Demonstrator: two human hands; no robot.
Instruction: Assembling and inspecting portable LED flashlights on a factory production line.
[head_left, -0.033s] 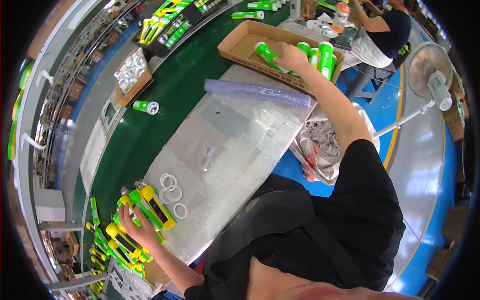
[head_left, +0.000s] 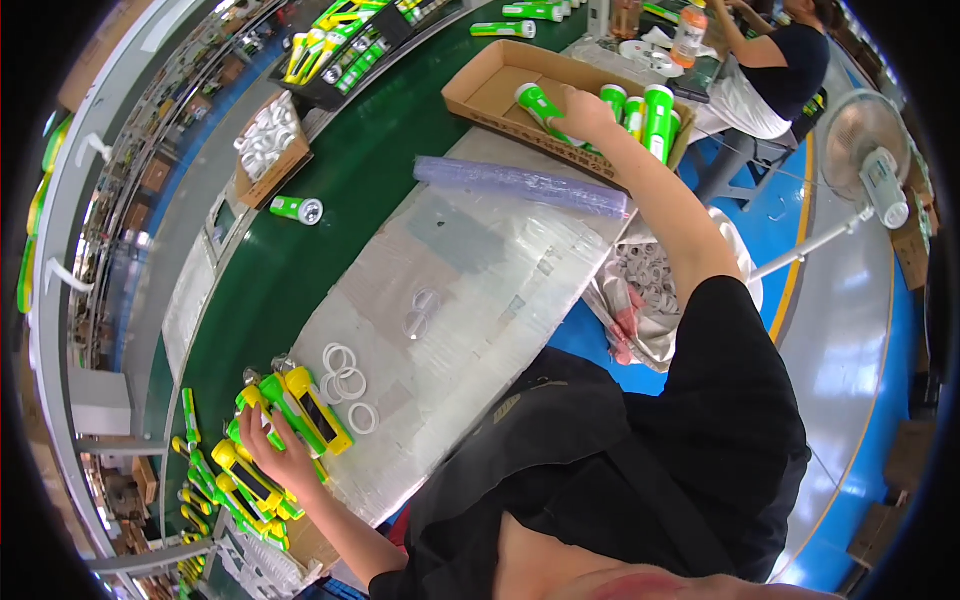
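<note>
We see the green bench [head_left: 270, 290] carrying a cardboard tray [head_left: 490, 85], a pale sheet [head_left: 390, 290] with white rings [head_left: 347, 370], and many flashlights [head_left: 316, 408].

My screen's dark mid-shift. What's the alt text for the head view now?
The right hand is at a green flashlight in a shallow cardboard box; the left hand is over a pile of yellow-and-green flashlights. White rings lie near the pile on a pale board, with long clear plastic beside the box.

Passage: across the grey film-covered worktop [head_left: 470, 340]. Obstacles: long translucent violet roll [head_left: 520, 187] ahead; heaped yellow-and-green flashlights [head_left: 248, 485] left.
</note>
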